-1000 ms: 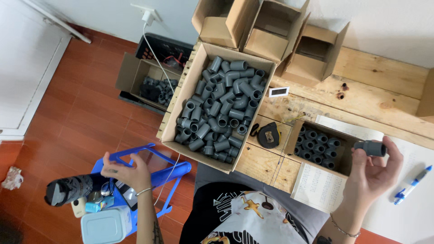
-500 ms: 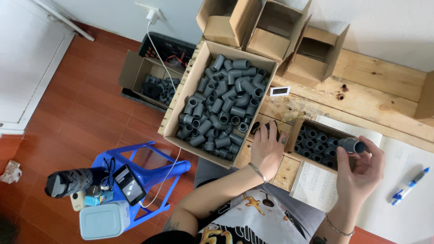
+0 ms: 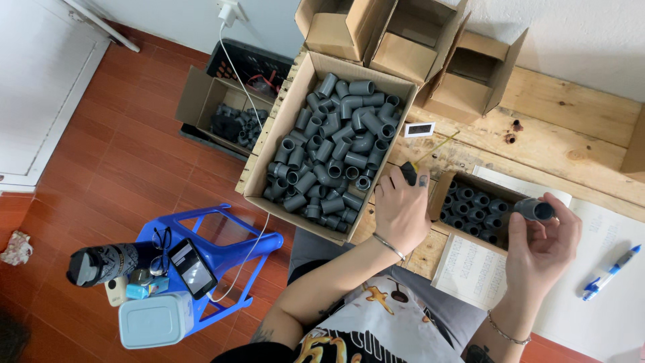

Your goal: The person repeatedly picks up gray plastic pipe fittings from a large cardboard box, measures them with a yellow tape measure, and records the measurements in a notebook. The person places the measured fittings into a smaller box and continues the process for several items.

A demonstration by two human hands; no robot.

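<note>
Right hand (image 3: 541,245) – fingers pinching grey pipe fitting (image 3: 534,210) above small open carton (image 3: 470,205) of fittings. Left hand (image 3: 401,208) closed on black tape measure (image 3: 408,173), yellow blade out, on wooden worktop (image 3: 571,128). Large carton (image 3: 269,151) beside; small white rectangular label (image 3: 420,128) behind.

Held a dark grey pipe fitting (image 3: 535,210) over more grey fittings (image 3: 471,210) in a brown cardboard box (image 3: 438,195). Nearby: blue plastic stool (image 3: 222,249), blue-and-white pen (image 3: 610,272), pale wooden table (image 3: 571,134), reddish-brown tiled floor (image 3: 114,175).
</note>
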